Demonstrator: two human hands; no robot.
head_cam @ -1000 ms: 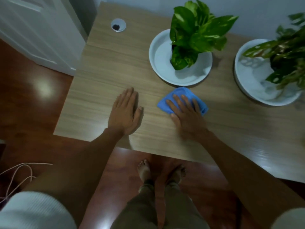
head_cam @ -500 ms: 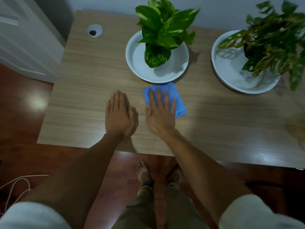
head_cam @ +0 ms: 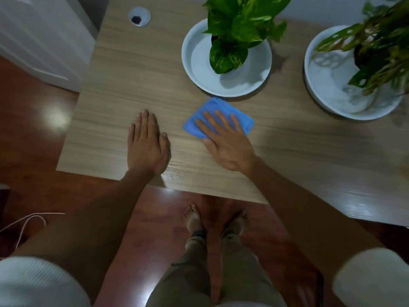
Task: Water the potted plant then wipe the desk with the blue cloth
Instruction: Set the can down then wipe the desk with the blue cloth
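Note:
A folded blue cloth (head_cam: 215,107) lies flat on the wooden desk (head_cam: 124,85), just in front of a white saucer (head_cam: 194,58) that holds a green leafy potted plant (head_cam: 239,25). My right hand (head_cam: 225,138) presses down on the cloth with fingers spread flat over it. My left hand (head_cam: 147,142) rests palm down on the bare desk to the left of the cloth, fingers together, holding nothing.
A second potted plant (head_cam: 380,45) stands in a white saucer (head_cam: 327,85) at the back right. A round cable grommet (head_cam: 139,16) sits at the desk's back left. White door (head_cam: 37,41) at left, red-brown floor and a thin cord (head_cam: 26,222) below, my bare feet (head_cam: 194,218) under the desk edge.
My right hand has slid the blue cloth to the right, away from my left hand. The left hand has stayed flat on the desk.

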